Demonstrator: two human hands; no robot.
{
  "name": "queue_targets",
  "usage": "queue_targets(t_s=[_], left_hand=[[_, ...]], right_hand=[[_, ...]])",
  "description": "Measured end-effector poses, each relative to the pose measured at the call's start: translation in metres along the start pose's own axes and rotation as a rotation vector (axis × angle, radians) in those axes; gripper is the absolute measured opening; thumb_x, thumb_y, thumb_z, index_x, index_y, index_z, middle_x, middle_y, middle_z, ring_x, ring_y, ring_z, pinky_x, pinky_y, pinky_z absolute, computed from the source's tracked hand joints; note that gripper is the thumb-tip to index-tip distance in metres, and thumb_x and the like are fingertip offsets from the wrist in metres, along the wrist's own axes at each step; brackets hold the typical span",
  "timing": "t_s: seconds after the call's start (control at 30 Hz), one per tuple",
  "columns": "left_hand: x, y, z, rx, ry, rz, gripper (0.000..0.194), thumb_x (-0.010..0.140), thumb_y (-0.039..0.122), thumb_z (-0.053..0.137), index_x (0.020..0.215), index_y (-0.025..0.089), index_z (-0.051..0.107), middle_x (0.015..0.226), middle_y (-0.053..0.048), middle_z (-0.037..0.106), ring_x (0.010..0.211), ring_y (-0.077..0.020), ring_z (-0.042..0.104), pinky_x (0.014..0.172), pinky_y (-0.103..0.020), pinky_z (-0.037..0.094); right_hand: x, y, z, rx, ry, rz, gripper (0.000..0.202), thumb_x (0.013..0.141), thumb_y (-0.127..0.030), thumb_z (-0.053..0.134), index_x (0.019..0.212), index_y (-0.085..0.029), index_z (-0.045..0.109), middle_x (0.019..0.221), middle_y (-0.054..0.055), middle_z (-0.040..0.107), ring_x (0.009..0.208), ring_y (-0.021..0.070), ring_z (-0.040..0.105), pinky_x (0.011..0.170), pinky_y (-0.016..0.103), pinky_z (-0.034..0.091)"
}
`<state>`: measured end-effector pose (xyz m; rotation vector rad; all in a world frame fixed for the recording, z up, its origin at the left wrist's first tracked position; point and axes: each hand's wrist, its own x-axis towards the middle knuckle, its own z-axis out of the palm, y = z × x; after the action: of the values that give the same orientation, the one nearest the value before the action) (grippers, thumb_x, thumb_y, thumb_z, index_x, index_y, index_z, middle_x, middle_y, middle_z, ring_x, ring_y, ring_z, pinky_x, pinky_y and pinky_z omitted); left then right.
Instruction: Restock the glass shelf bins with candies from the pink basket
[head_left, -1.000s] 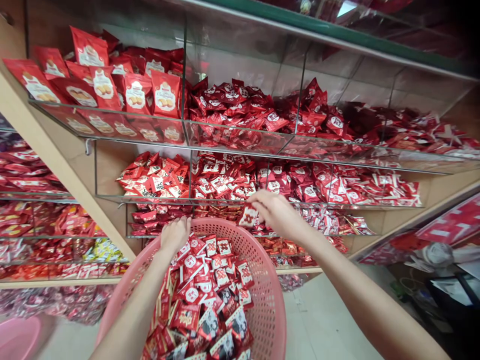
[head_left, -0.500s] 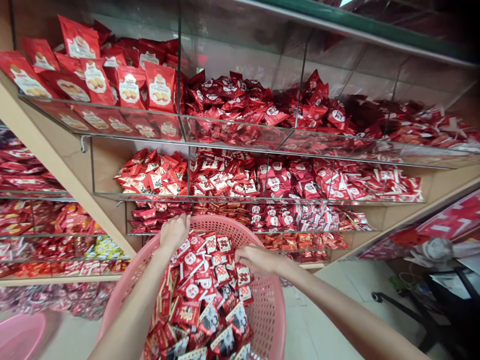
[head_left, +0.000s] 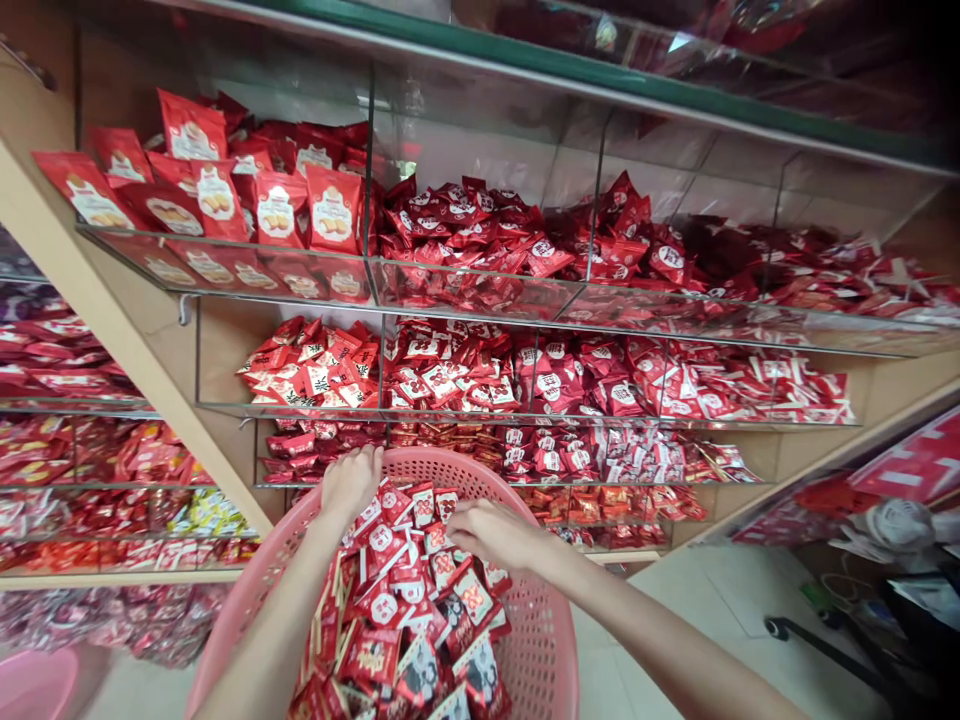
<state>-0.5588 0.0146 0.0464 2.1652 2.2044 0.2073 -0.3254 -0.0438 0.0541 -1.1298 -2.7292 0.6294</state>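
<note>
A round pink perforated basket (head_left: 536, 640) is filled with small red and white snack packets (head_left: 382, 600). My left hand (head_left: 352, 482) has its fingers wrapped over the basket's far left rim. Over the packets in the upper right part of the basket is my right hand (head_left: 491, 532), its fingers curled down and pressed together at the packets. What those fingers hold, if anything, is hidden beneath them. Some packets in the basket show black and white prints, and others show red marks on white.
Glass-fronted shelves (head_left: 480, 415) with red packets rise beyond the basket. Larger red biscuit packets (head_left: 277, 208) stand at upper left. A pink tub (head_left: 37, 685) is at lower left on the tiled floor (head_left: 720, 600). A black chair base (head_left: 825, 650) stands at right.
My right hand has shifted a little left over the packets, and a few packets near it have moved. My left hand stays on the rim. The view has tilted slightly upward.
</note>
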Motion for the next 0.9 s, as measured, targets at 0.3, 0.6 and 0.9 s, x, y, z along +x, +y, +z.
queue_targets(t_s=[0.3,0.6,0.9], left_hand=[[0.000,-0.001,0.002,-0.018,0.004,-0.008,0.045,0.094,0.036,0.016,0.100,0.014,0.056,0.102,-0.011,0.066,0.097,-0.0226,0.061,0.083,-0.034,0.042],[-0.001,-0.001,0.001,-0.042,-0.009,-0.021,0.045,0.094,0.036,0.019,0.105,0.014,0.057,0.106,-0.011,0.065,0.100,-0.0225,0.060,0.086,-0.034,0.041],[-0.002,-0.002,0.000,-0.046,-0.011,-0.019,0.046,0.094,0.036,0.018,0.106,0.014,0.057,0.106,-0.012,0.065,0.100,-0.0223,0.060,0.085,-0.034,0.041]], right_hand=[[0.024,-0.001,-0.102,-0.174,0.650,0.287,0.022,0.094,-0.023,0.038,0.102,-0.018,0.057,0.098,0.006,0.062,0.082,0.0152,0.060,0.071,0.025,0.042],[0.049,0.013,-0.128,-0.699,0.479,0.582,0.023,0.093,-0.012,0.031,0.111,-0.019,0.044,0.107,0.009,0.052,0.086,0.0190,0.063,0.061,0.025,0.042],[0.051,0.023,-0.128,-0.756,0.451,0.517,0.024,0.091,-0.008,0.033,0.108,-0.019,0.046,0.105,0.010,0.053,0.090,0.0198,0.062,0.061,0.025,0.041]])
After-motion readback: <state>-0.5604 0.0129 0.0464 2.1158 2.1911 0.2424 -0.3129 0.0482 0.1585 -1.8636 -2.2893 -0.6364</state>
